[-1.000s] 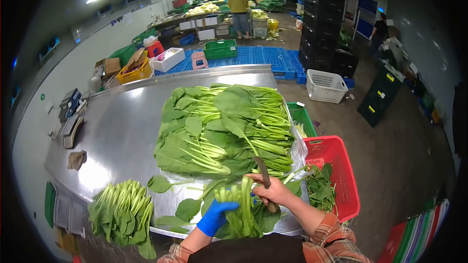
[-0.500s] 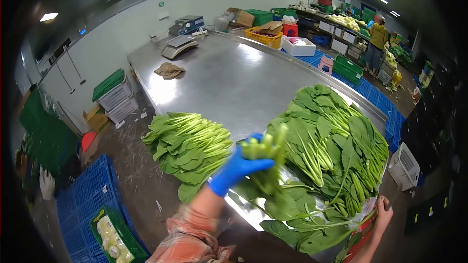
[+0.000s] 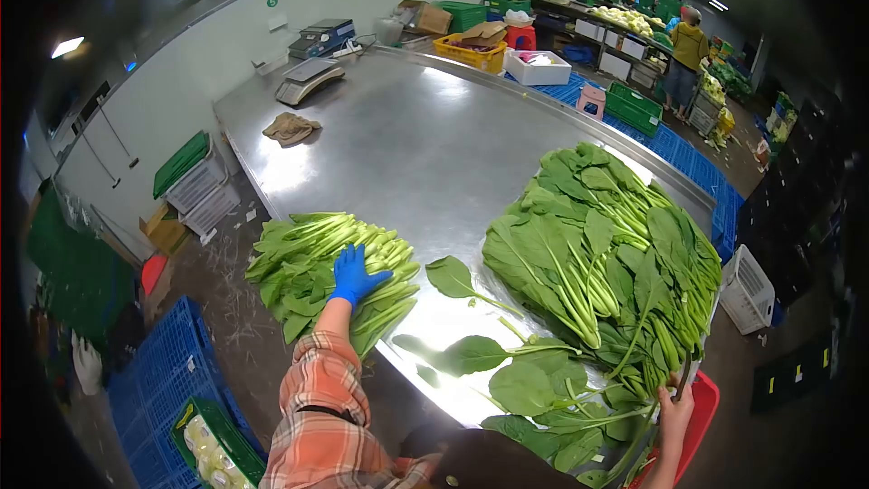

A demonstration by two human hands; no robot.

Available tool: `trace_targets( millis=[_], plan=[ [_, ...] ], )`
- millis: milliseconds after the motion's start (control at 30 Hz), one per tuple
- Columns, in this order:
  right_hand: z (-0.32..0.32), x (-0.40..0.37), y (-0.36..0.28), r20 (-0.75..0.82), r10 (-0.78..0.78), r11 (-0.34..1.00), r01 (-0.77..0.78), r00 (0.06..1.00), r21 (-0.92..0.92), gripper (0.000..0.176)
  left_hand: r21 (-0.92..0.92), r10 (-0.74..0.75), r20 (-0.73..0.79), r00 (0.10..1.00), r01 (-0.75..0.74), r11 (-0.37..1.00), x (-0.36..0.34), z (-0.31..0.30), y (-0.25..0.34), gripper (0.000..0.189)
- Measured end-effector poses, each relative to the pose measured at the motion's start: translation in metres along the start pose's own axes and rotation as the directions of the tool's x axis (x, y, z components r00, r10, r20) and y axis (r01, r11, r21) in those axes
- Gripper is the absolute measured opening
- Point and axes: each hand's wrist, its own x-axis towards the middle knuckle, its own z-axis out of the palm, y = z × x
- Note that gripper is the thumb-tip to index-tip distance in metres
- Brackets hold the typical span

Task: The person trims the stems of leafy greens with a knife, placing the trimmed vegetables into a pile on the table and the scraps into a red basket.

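Observation:
My left hand [image 3: 358, 275], in a blue glove, lies on the smaller pile of leafy greens [image 3: 299, 254] at the table's left edge, fingers spread over the pale stems. My right hand [image 3: 675, 406], bare, is at the lower right beside the larger pile of greens [image 3: 597, 244], its fingers bent round a thin dark object that I cannot make out clearly. A few loose leaves [image 3: 471, 355] lie on the metal table [image 3: 389, 145] between the piles.
A red container [image 3: 704, 412] sits below my right hand. Farther back on the table are a brown cloth [image 3: 291, 129] and a scale [image 3: 310, 80]. Crates, a white foam box [image 3: 538, 68] and a person [image 3: 688, 59] are beyond. A blue pallet [image 3: 176, 389] lies lower left.
My left hand has moved left from the table's middle onto the smaller pile, and the bunch it held is out of it. My right hand has shifted slightly left. The view has turned a little.

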Motion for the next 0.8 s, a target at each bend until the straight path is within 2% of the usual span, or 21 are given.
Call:
trace_targets(
  millis=[67, 100, 133, 167, 233, 267, 300, 333, 367, 400, 433, 467, 500, 533, 567, 600, 633, 667, 700, 767, 800],
  plan=[
    [0.006, 0.0, -0.007, -0.06, -0.131, 0.99, 0.127, 0.99, -0.068, 0.037, 0.016, -0.038, -0.059, 0.998, 0.039, 0.999, 0.001, -0.014, 0.017, 0.089],
    [0.008, 0.001, -0.008, -0.087, -0.17, 0.983, 0.164, 0.982, -0.079, 0.038, 0.026, 0.047, -0.306, 0.951, -0.041, 0.999, -0.005, -0.02, 0.034, 0.074],
    [0.007, 0.0, -0.01, -0.117, -0.208, 0.976, 0.198, 0.971, -0.095, 0.039, -0.056, 0.107, -0.318, 0.942, -0.131, 0.99, -0.013, -0.02, 0.05, 0.065],
    [0.009, 0.001, -0.012, -0.107, -0.175, 0.983, 0.168, 0.979, -0.067, 0.038, -0.141, 0.167, -0.346, 0.923, -0.227, 0.964, -0.016, -0.015, 0.068, 0.056],
    [0.011, -0.002, -0.02, -0.091, -0.116, 0.993, 0.115, 0.989, -0.02, 0.035, -0.459, 0.393, -0.2, 0.898, -0.44, 0.772, -0.019, 0.04, 0.095, 0.048],
    [0.013, -0.005, -0.028, -0.029, 0.026, 0.997, -0.024, 0.999, 0.076, 0.028, -0.3, 0.535, -0.169, 0.828, -0.561, 0.772, -0.029, 0.046, 0.117, 0.051],
    [0.017, -0.007, -0.001, 0.003, -0.002, 1.0, 0.002, 1.0, -0.017, 0.023, -0.131, 0.669, -0.129, 0.732, -0.681, 0.721, -0.038, 0.047, 0.142, 0.054],
    [0.02, -0.011, -0.006, 0.071, 0.046, 0.998, -0.049, 0.996, 0.047, 0.022, -0.139, 0.632, -0.028, 0.774, -0.629, 0.764, -0.041, 0.055, 0.156, 0.056],
    [0.025, -0.016, 0.003, 0.068, -0.054, 0.998, 0.055, 0.996, -0.017, 0.022, -0.141, 0.601, 0.068, 0.797, -0.588, 0.796, -0.04, 0.07, 0.161, 0.059],
    [0.026, -0.022, 0.003, 0.105, -0.029, 0.999, 0.032, 0.994, -0.023, 0.02, -0.231, 0.532, 0.138, 0.836, -0.495, 0.838, -0.034, 0.096, 0.156, 0.055],
    [0.025, -0.027, 0.004, 0.125, -0.057, 0.998, 0.058, 0.99, -0.004, 0.019, -0.274, 0.516, 0.091, 0.852, -0.476, 0.835, -0.029, 0.123, 0.146, 0.047],
    [0.023, -0.031, 0.0, 0.146, -0.085, 0.996, 0.084, 0.986, 0.015, 0.018, -0.3, 0.503, -0.029, 0.864, -0.487, 0.82, -0.033, 0.143, 0.133, 0.038],
    [0.019, -0.035, -0.006, 0.114, -0.084, 0.996, 0.08, 0.99, 0.035, 0.019, -0.348, 0.457, -0.039, 0.889, -0.441, 0.827, -0.049, 0.129, 0.136, 0.029],
    [0.013, -0.038, -0.009, 0.051, -0.152, 0.988, 0.153, 0.987, -0.024, 0.021, -0.379, 0.458, -0.127, 0.88, -0.469, 0.798, -0.062, 0.132, 0.135, 0.026],
    [0.007, -0.044, -0.008, 0.078, -0.047, 0.998, 0.049, 0.996, -0.027, 0.022, -0.405, 0.446, -0.197, 0.873, -0.486, 0.775, -0.082, 0.139, 0.126, 0.024],
    [0.001, -0.047, -0.002, 0.108, 0.059, 0.998, -0.062, 0.992, 0.018, 0.021, -0.378, 0.436, -0.199, 0.878, -0.479, 0.792, -0.103, 0.141, 0.123, 0.024],
    [-0.007, -0.047, -0.005, 0.077, 0.04, 0.998, -0.044, 0.996, 0.048, 0.021, -0.349, 0.419, -0.208, 0.884, -0.467, 0.812, -0.126, 0.14, 0.125, 0.024],
    [-0.015, -0.047, -0.008, 0.087, 0.1, 0.994, -0.104, 0.991, 0.044, 0.021, -0.321, 0.392, -0.23, 0.891, -0.45, 0.833, -0.146, 0.133, 0.132, 0.024],
    [-0.023, -0.044, -0.009, 0.097, 0.145, 0.988, -0.15, 0.985, 0.042, 0.022, -0.308, 0.435, -0.234, 0.87, -0.491, 0.815, -0.165, 0.1, 0.15, 0.027],
    [-0.021, -0.033, 0.018, -0.043, 0.081, 0.994, -0.078, 0.996, 0.072, 0.023, -0.462, 0.339, 0.05, 0.939, -0.28, 0.841, -0.174, 0.066, 0.177, 0.027],
    [-0.017, -0.026, 0.035, -0.113, 0.051, 0.996, -0.042, 0.992, 0.081, 0.023, -0.458, 0.361, 0.008, 0.932, -0.318, 0.831, -0.183, 0.071, 0.185, 0.027]
  ],
)
